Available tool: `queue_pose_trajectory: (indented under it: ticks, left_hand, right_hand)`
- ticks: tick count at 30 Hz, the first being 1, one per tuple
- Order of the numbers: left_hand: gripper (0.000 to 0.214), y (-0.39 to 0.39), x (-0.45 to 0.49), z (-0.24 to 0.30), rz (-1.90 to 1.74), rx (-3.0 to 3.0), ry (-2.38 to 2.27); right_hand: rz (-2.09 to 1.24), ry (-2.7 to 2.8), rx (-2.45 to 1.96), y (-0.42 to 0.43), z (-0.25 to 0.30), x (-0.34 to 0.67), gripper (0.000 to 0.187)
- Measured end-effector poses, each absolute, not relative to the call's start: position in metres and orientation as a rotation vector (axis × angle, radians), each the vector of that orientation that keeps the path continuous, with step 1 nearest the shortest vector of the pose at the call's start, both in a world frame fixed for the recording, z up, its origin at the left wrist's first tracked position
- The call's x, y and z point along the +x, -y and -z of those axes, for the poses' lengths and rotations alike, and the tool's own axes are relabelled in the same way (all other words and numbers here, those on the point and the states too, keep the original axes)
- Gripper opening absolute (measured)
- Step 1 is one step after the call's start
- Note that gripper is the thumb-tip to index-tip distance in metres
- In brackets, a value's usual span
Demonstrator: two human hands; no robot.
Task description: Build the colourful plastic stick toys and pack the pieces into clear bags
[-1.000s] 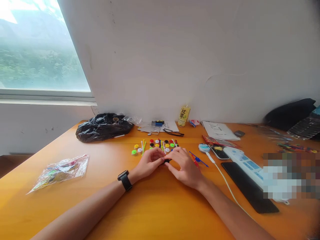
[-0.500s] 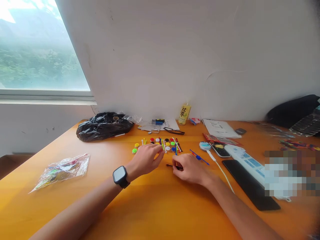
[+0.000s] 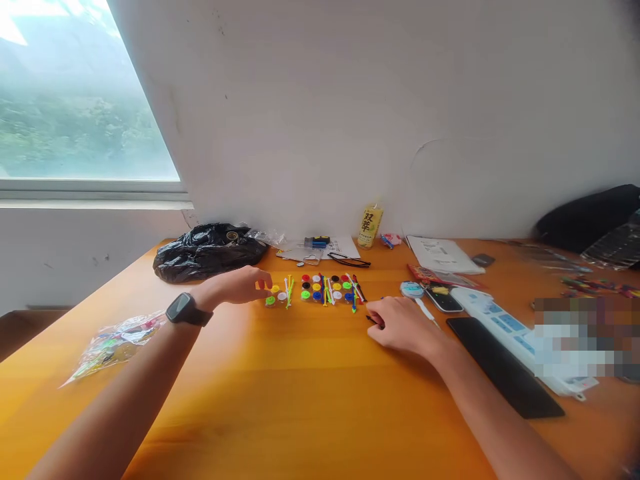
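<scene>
A person's bare hands work above a wooden table [image 3: 280, 400], both of them on the near side of a yellow-labelled bottle [image 3: 370, 225] that stands at the wall. The right hand [image 3: 403, 323], in front of the bottle and a little to its right, curls its fingers inward; they appear closed on a slim black piece [image 3: 369, 318], of which only an end shows. The left hand [image 3: 240, 285], well to the bottle's left and nearer the viewer, hangs with fingers loosely bent, a gap beneath them and nothing seen in its hold, just beside a yellow disc [image 3: 275, 289] and a green disc [image 3: 271, 301].

In front of the bottle and to its left, more discs and thin sticks lie in small groups, among them a red disc [image 3: 306, 278], a yellow stick [image 3: 290, 291] and, closest to the bottle's line, a blue stick [image 3: 354, 303] with a pointed end. A clear bag [image 3: 117, 343] of coloured bits lies far to the bottle's left, on the near side; a power strip [image 3: 483, 310] runs to its right.

The pieces look like light, stiff, smooth plastic, apt to slide or roll under a careless touch. The discs seem best pinched by the rim, the sticks at mid-shaft, where gentle pressure should spare the thin stems from bending.
</scene>
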State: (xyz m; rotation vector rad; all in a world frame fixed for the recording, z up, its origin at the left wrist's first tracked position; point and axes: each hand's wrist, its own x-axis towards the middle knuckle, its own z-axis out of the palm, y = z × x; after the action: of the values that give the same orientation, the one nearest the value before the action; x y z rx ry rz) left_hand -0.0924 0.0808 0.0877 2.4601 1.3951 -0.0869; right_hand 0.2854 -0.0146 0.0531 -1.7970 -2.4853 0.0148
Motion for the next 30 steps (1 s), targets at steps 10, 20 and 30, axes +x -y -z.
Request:
queue_pose_trajectory:
  ticks: [10, 20, 30]
  left_hand:
    - [0.011, -0.069, -0.077, -0.086, 0.093, 2.368, -1.315]
    - [0.006, -0.033, -0.025, -0.072, -0.017, 2.287, -0.924]
    - [0.018, -0.056, -0.036, -0.065, -0.398, 2.532, -1.463]
  right_hand:
    - [0.144, 2.358, -1.922, 0.006, -0.046, 0.303, 0.016]
    - [0.246, 2.286, -1.667, 0.007, -0.049, 0.287, 0.008]
    - [0.047, 2.323, -1.478, 0.016, -0.043, 0.268, 0.017]
